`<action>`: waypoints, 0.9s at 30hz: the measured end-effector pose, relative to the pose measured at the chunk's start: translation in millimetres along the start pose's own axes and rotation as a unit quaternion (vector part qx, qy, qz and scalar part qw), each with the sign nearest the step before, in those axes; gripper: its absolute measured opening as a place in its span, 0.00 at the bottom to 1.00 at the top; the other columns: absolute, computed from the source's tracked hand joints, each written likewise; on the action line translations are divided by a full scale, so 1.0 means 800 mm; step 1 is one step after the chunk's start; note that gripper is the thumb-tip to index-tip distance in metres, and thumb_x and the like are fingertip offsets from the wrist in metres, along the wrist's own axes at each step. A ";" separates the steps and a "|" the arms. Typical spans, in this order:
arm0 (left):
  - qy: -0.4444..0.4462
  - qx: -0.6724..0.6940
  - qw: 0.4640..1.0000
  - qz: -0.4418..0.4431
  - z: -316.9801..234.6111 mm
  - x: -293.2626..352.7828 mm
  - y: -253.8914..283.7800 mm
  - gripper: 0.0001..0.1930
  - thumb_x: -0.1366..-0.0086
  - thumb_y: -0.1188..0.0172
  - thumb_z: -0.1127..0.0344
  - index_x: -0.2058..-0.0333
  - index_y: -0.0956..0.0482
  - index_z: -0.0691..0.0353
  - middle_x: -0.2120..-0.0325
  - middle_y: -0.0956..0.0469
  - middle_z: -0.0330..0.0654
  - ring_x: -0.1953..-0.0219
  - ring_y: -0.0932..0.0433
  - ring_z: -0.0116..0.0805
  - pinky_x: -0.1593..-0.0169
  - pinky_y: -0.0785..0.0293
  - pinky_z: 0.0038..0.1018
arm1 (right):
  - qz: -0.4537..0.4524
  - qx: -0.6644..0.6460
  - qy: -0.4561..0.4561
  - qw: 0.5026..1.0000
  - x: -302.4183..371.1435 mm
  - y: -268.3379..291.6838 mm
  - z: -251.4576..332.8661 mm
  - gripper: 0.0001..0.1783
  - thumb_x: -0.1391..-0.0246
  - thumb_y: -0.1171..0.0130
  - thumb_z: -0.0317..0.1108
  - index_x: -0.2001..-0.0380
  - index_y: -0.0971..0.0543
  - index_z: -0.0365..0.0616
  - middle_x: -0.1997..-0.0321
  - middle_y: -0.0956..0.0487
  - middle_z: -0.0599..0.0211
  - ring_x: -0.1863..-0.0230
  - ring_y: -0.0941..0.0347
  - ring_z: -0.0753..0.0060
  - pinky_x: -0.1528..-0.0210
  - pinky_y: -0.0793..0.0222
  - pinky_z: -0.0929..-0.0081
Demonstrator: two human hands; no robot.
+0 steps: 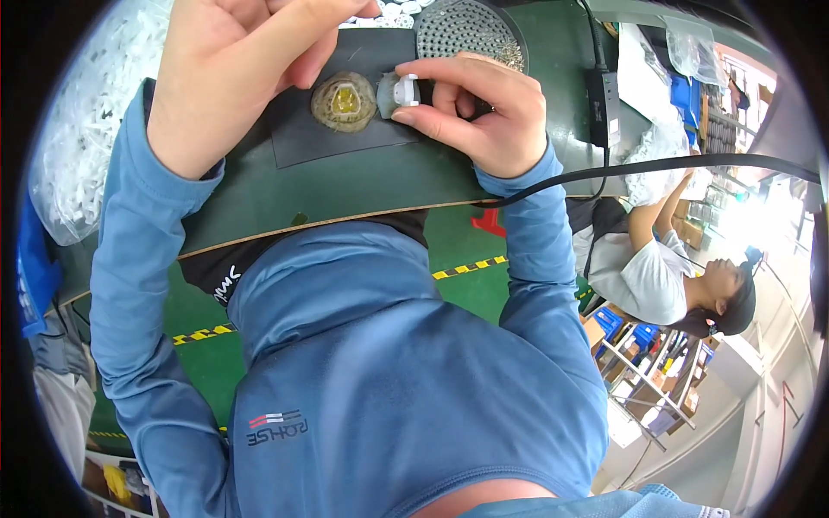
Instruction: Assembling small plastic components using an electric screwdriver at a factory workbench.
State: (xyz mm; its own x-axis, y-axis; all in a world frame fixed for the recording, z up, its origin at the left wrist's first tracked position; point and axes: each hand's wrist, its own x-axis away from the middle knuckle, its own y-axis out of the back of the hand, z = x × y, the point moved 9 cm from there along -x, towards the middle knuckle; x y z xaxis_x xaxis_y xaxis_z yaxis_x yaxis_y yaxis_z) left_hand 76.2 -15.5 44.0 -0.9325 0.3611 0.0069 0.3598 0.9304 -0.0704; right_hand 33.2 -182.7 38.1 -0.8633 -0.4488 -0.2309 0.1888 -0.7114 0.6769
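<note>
My right hand (501, 108) pinches a small white plastic part (406, 91) between thumb and index finger, just above a dark mat (302, 142). A small translucent bluish-grey piece (385, 97) sits against the part's left side. Left of it, a rounded, yellowish translucent block (332, 108) with a bright yellow recess in its middle rests on the mat. My left hand (233, 78) is raised above the mat's left side, its fingers curled in. Its fingertips run to the top edge of the picture, so anything between them is hidden.
A clear bag of white plastic parts (73, 164) lies at the left. Beyond the mat are loose white pieces (393, 15) and a dark dimpled round tray (458, 34) with tiny metal pieces. A black cable (673, 162) crosses by my right wrist, below a black adapter (603, 108). Another person (648, 268) works at right.
</note>
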 end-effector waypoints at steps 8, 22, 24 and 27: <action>-0.178 -0.132 0.975 0.031 0.009 0.008 0.001 0.06 0.30 0.42 0.73 0.58 0.20 0.69 0.72 0.23 0.36 0.75 0.33 0.18 0.71 0.40 0.16 | -0.366 0.045 0.162 0.915 0.039 0.110 0.021 0.18 0.47 0.42 0.23 0.53 0.23 0.27 0.72 0.24 0.63 0.78 0.33 0.76 0.75 0.36 0.80; -0.333 -0.296 0.885 0.133 -0.004 0.023 -0.060 0.23 0.48 0.28 0.72 0.52 0.22 0.70 0.65 0.28 0.45 0.63 0.28 0.40 0.58 0.30 0.31 | -0.303 -0.729 0.035 0.613 -0.111 0.098 -0.001 0.25 0.32 0.48 0.53 0.50 0.27 0.40 0.80 0.31 0.69 0.85 0.34 0.73 0.78 0.31 0.73; -0.337 -0.309 0.879 0.133 -0.005 0.023 -0.066 0.24 0.49 0.28 0.71 0.53 0.22 0.70 0.65 0.28 0.46 0.63 0.28 0.41 0.58 0.30 0.32 | -0.291 -0.429 0.133 0.845 -0.087 0.120 0.023 0.34 0.36 0.52 0.66 0.54 0.26 0.42 0.80 0.32 0.69 0.85 0.35 0.74 0.78 0.32 0.73; -0.337 -0.324 0.875 0.125 -0.003 0.024 -0.063 0.23 0.49 0.27 0.70 0.54 0.22 0.69 0.66 0.28 0.46 0.64 0.28 0.43 0.59 0.31 0.34 | -0.391 -0.550 -0.143 0.724 -0.057 0.107 0.018 0.31 0.38 0.49 0.65 0.59 0.27 0.43 0.81 0.31 0.67 0.85 0.35 0.74 0.78 0.33 0.74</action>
State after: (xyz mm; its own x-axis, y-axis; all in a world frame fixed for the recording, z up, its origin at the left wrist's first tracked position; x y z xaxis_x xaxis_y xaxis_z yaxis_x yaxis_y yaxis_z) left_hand 40.5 -55.3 49.7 -0.5509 0.6418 -0.5335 0.2944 0.7475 0.5954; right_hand 81.7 -215.2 116.4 -0.9394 0.3423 0.0180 -0.2877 -0.7589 -0.5842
